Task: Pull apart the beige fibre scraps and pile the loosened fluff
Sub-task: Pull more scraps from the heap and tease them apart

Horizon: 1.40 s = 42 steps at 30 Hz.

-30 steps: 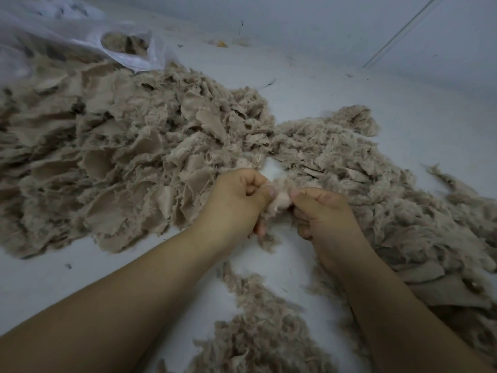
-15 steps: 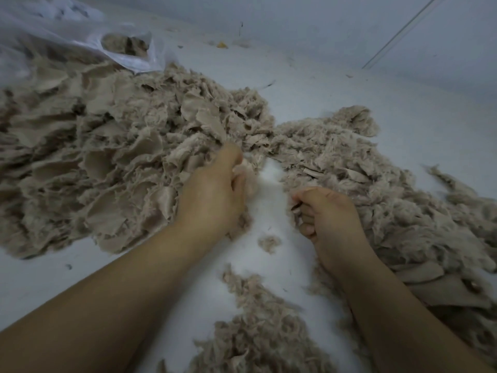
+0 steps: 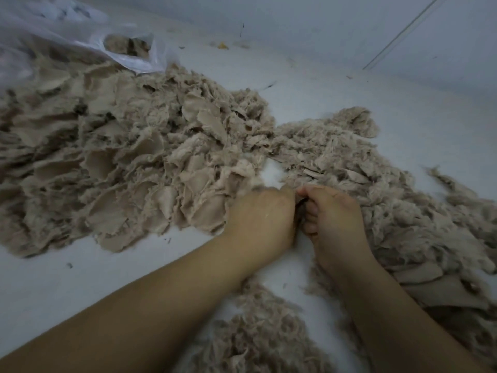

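Note:
A broad heap of beige fibre scraps (image 3: 121,168) covers the left of the white surface. Loosened fluff (image 3: 403,211) is piled along the right side, and a smaller mound of fluff (image 3: 258,335) lies near me between my forearms. My left hand (image 3: 262,219) and my right hand (image 3: 333,216) are pressed close together in the gap between the heaps, fingers curled. They pinch a small scrap (image 3: 300,208) between them, mostly hidden by the fingers.
A clear plastic bag (image 3: 129,53) holding more scraps lies at the back left. A white wall (image 3: 349,28) rises behind the surface. Bare white surface (image 3: 336,84) shows beyond the heaps and at the near left.
My left hand had reached into the scrap heap half a second ago; it has come back to meet my right hand, and both now grip a scrap together.

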Each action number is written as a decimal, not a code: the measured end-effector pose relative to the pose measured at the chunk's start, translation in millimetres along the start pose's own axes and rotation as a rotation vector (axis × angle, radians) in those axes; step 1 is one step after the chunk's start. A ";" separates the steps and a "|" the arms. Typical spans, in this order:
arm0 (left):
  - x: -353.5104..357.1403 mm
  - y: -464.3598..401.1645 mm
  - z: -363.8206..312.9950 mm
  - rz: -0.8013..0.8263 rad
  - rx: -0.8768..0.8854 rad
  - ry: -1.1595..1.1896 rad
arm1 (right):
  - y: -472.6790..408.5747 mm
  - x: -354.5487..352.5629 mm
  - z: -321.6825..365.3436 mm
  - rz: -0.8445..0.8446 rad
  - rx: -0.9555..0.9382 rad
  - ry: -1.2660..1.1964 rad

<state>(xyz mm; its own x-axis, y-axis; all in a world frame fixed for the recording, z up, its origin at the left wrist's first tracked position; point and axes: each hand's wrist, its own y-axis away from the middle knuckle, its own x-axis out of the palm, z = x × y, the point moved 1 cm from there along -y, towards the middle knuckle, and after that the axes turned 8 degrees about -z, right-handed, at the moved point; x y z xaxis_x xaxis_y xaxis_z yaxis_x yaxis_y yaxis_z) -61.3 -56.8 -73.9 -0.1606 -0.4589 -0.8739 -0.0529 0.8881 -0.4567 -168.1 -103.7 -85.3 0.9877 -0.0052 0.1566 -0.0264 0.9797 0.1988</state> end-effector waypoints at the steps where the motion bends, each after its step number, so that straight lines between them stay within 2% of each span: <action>1: 2.5 2.6 -0.3 0.040 -0.056 0.114 | -0.7 0.0 -0.3 -0.008 -0.004 -0.001; 3: 4.7 14.1 -2.7 0.132 -0.154 0.427 | -2.2 0.0 -1.8 -0.026 -0.012 -0.010; 6: 5.1 30.9 -8.0 0.403 -0.356 0.852 | -4.4 -0.7 -2.8 -0.052 -0.007 -0.016; 7: 7.1 32.0 -6.2 0.405 -0.423 0.924 | -4.8 -1.2 -2.9 -0.049 -0.007 -0.016; 9: 8.0 24.2 3.6 0.230 -0.463 0.875 | -5.1 -1.9 -2.8 -0.037 -0.007 -0.023; 11: 10.1 12.9 10.3 0.122 -0.408 0.760 | -4.6 -1.8 -2.6 -0.021 -0.010 -0.039; 16: 18.4 -6.9 9.7 0.099 -0.240 0.483 | -4.8 -1.2 -2.5 -0.009 -0.004 -0.039; 20: 10.8 -17.7 33.3 0.081 -0.249 0.244 | -3.3 -1.4 0.0 0.004 0.026 -0.067; 23: 8.1 -18.8 47.5 0.112 -0.184 0.111 | -3.1 -2.9 0.8 -0.012 0.028 -0.038; 29: 14.2 -19.8 21.5 0.105 -0.119 0.300 | -4.2 -0.6 -0.7 -0.006 0.014 -0.049; 33: 18.9 -26.1 13.9 0.104 -0.123 0.285 | -5.4 -1.7 -1.2 -0.014 0.031 -0.019; 35: 20.9 -23.6 14.7 0.087 -0.140 0.278 | -6.9 -1.8 -0.2 0.018 0.047 0.042; 39: 20.1 -18.5 20.3 0.001 -0.254 0.479 | -10.8 0.1 2.2 0.156 0.071 0.165; 42: 16.1 -20.2 16.3 -0.026 -0.249 0.585 | -11.3 0.6 2.5 0.186 0.059 0.208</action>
<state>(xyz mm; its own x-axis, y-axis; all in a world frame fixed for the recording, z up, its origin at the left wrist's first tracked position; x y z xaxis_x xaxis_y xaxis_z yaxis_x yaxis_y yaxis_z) -46.7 -82.6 -81.4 -0.6645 -0.4523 -0.5948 -0.2804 0.8887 -0.3627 -167.7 -115.3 -85.0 0.9752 0.2211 -0.0045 -0.2135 0.9464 0.2422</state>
